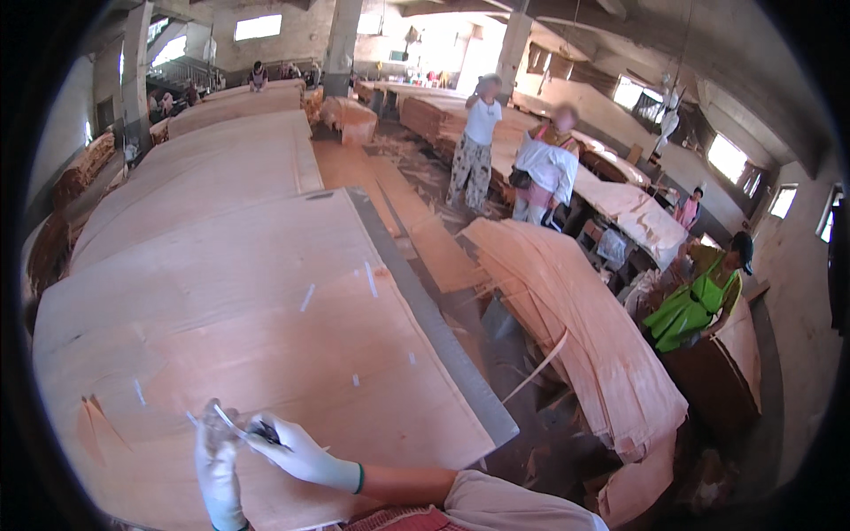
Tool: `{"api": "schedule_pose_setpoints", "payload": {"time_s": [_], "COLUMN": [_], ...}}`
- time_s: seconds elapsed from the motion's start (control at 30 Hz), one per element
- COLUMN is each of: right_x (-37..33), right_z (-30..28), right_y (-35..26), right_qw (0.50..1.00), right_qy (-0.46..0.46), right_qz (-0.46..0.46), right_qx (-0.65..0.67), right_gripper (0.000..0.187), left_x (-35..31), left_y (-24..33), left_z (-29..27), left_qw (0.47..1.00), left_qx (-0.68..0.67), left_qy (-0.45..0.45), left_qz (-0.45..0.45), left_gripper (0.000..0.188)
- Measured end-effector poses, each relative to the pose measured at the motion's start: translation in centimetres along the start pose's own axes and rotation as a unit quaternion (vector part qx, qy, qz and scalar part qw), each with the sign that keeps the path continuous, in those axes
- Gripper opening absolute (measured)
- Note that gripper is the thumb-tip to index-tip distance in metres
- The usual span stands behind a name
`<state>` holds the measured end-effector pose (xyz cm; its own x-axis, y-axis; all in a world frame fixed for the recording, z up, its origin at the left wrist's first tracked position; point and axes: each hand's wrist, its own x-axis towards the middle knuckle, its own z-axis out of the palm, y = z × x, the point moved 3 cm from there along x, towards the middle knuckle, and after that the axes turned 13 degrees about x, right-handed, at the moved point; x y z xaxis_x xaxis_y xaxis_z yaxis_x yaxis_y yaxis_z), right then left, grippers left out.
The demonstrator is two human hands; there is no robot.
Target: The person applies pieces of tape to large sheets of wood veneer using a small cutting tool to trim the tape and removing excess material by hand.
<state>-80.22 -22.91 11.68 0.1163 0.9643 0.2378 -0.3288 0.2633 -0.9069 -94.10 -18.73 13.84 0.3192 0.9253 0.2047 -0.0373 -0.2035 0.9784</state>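
Observation:
Both my hands wear pale work gloves, held close together above the near part of a large wood veneer sheet (266,265). My left hand (218,456), its glove fingers stained grey, is closed at one end of a narrow white tape strip (232,421). The strip slants across to my right hand (305,456), whose glove has a green cuff. Closed fingers there grip a small dark object (264,431), too small to make out. Short tape pieces (307,297) stick to the veneer in several places. At its left, a split (96,416) shows darker orange wood.
A grey board edge (443,354) runs along the sheet's right side. Beyond the aisle lies a stack of loose veneer (584,327). A person in a green apron (695,310) works at the right. Two people (478,133) stand farther back. More veneer stacks (204,159) extend behind.

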Motion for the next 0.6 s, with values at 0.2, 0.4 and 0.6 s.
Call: {"api": "schedule_pose_setpoints", "payload": {"time_s": [0.2,0.4,0.6], "right_x": [1.3,1.1,0.2], "right_z": [1.9,3.2,8.1], "right_y": [4.1,1.0,-3.0], "right_qw": [0.997,0.999,0.999], "right_qy": [-0.003,0.017,-0.046], "right_qz": [0.080,0.020,0.005], "right_qx": [-0.007,-0.034,0.006], "right_gripper": [0.013,0.020,0.018], "left_x": [1.7,2.3,0.3], "left_y": [0.1,-0.7,3.6], "left_z": [-3.0,-4.3,-7.3], "left_qw": [0.998,0.998,0.985], "left_qx": [-0.026,0.037,0.111], "left_qy": [-0.040,0.019,0.096], "left_qz": [0.028,0.055,0.093], "left_gripper": [0.025,0.016,0.015]}}
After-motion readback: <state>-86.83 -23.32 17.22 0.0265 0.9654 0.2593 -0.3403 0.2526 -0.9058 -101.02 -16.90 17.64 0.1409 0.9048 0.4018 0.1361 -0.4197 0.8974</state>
